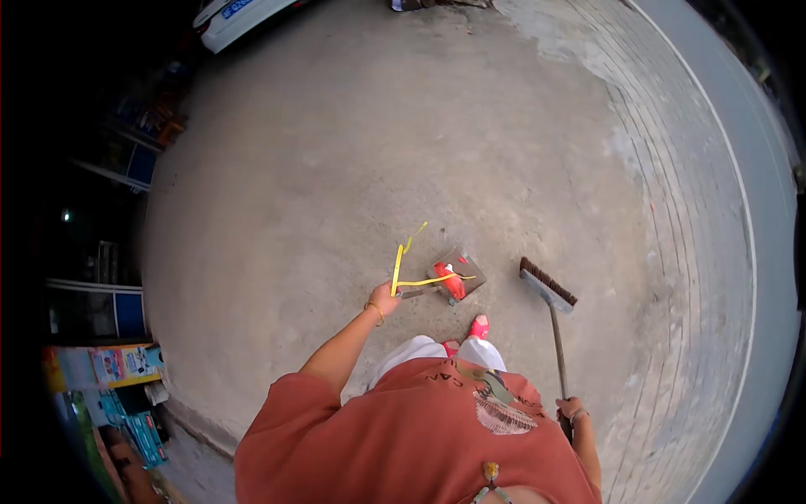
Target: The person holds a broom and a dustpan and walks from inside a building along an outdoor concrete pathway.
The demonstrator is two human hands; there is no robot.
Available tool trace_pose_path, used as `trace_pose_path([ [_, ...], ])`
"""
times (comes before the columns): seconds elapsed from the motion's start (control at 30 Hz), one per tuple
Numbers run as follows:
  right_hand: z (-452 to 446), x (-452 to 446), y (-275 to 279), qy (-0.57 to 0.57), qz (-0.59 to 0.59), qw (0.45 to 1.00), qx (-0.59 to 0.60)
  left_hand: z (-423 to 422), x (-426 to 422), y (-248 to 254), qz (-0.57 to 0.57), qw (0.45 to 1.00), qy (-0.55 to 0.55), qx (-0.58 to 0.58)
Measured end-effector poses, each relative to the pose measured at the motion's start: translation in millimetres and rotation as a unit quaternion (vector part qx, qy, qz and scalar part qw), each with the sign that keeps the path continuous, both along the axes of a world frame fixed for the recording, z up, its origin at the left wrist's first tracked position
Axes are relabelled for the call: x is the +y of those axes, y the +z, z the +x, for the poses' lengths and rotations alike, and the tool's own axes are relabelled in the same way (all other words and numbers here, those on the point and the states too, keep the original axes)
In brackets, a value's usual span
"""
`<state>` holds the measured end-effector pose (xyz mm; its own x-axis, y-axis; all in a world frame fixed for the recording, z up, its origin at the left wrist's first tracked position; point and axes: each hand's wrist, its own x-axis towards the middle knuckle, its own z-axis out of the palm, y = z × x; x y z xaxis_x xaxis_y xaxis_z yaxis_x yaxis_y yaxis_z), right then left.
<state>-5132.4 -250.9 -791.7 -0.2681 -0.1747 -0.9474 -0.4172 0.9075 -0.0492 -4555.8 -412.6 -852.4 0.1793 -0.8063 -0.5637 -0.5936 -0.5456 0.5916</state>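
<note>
My left hand is closed around the handle of a dustpan. A bent yellow strap is also in that hand, one end pointing forward and another running across the pan. In the pan lies a crumpled red wrapper with a small white bit on it. My right hand is wrapped around the long handle of a push broom, held low at my right side. Its dark bristles face forward, to the right of the dustpan. Whether they touch the ground I cannot tell.
Grey concrete spreads ahead of my red shoes. A white car stands at the far left. Along the left edge are shop fronts and colourful boxes. Grooved paving and a road lie to the right.
</note>
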Motion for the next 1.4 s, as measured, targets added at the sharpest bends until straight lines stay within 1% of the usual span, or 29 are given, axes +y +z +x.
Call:
trace_pose_path([
  [0.03,-1.7,-25.9,-3.6,0.042,-0.005,0.999,0.007,4.5,5.0,5.1,-0.009,1.0,0.026,0.003],
  [0.07,-7.8,-26.1,4.7,0.048,0.01,0.999,0.018,0.5,24.2,10.6,-0.002,0.999,0.041,0.017],
  [0.13,-21.5,-27.0,19.6,0.059,0.038,0.997,0.043,-10.3,64.2,9.5,-0.026,0.996,0.082,0.031],
  [0.17,-29.7,-34.7,17.5,0.076,0.029,0.996,0.045,-16.4,74.8,16.1,-0.039,0.993,0.103,0.038],
  [0.23,-21.1,-86.7,-18.2,0.095,0.007,0.995,0.026,-3.3,59.8,30.2,-0.028,0.989,0.147,0.003],
  [0.27,-7.9,-131.9,-45.8,0.137,-0.023,0.99,-0.003,11.0,44.2,25.4,-0.052,0.981,0.185,0.001],
  [0.33,7.2,-193.0,-53.6,0.16,-0.012,0.987,-0.01,20.2,26.8,9.5,-0.072,0.972,0.224,0.008],
  [0.37,9.0,-213.7,-56.2,0.153,-0.026,0.988,-0.02,20.2,20.6,1.0,-0.083,0.968,0.236,0.01],
  [0.4,30.5,-252.4,-89.0,0.142,-0.04,0.988,-0.053,39.9,7.9,-6.0,-0.123,0.958,0.257,0.007],
  [0.47,94.5,-304.5,-107.0,0.162,-0.068,0.979,-0.104,90.9,0.6,-18.2,-0.205,0.933,0.295,-0.002],
  [0.5,108.3,-306.8,-102.5,0.158,-0.05,0.981,-0.105,101.8,10.5,-32.8,-0.178,0.936,0.304,0.003],
  [0.57,106.5,-294.8,-84.8,0.159,-0.008,0.983,-0.094,85.9,23.5,-32.1,-0.106,0.938,0.326,-0.054],
  [0.6,114.5,-294.2,-72.9,0.165,0.016,0.982,-0.087,89.4,32.0,-35.5,-0.112,0.942,0.317,-0.015],
  [0.63,127.7,-302.8,-73.2,0.148,0.014,0.986,-0.08,94.5,24.6,-27.2,-0.075,0.941,0.328,-0.026],
  [0.67,148.8,-316.8,-74.0,0.201,0.016,0.976,-0.081,110.5,23.2,-39.4,-0.085,0.938,0.336,-0.032],
  [0.7,173.6,-328.4,-59.4,0.223,0.019,0.971,-0.078,122.6,25.1,-50.8,-0.086,0.937,0.339,-0.03],
  [0.73,200.4,-342.0,-47.3,0.245,0.023,0.966,-0.076,137.7,22.4,-50.3,-0.074,0.934,0.348,-0.031],
  [0.8,243.3,-378.6,-47.8,0.297,0.034,0.952,-0.071,166.7,12.6,-45.4,-0.051,0.929,0.366,-0.031],
  [0.83,262.9,-387.9,-44.4,0.29,0.038,0.954,-0.061,181.5,13.3,-50.9,-0.051,0.928,0.368,-0.03],
  [0.97,314.3,-439.3,-68.9,0.284,0.042,0.958,-0.031,239.4,7.6,-63.1,-0.056,0.915,0.398,-0.032],
  [1.07,378.0,-486.0,-66.3,0.328,0.029,0.944,-0.037,287.2,-4.4,-67.2,-0.065,0.897,0.435,-0.047],
  [1.2,449.5,-558.7,-69.7,0.325,0.019,0.945,-0.036,356.0,-36.6,-64.1,-0.076,0.872,0.476,-0.082],
  [1.33,504.1,-634.2,-95.2,0.334,0.015,0.942,-0.04,397.6,-44.3,-74.6,-0.095,0.833,0.53,-0.126],
  [1.4,531.2,-669.5,-103.2,0.382,0.027,0.923,-0.025,391.5,-37.2,-65.7,-0.083,0.812,0.561,-0.138],
])
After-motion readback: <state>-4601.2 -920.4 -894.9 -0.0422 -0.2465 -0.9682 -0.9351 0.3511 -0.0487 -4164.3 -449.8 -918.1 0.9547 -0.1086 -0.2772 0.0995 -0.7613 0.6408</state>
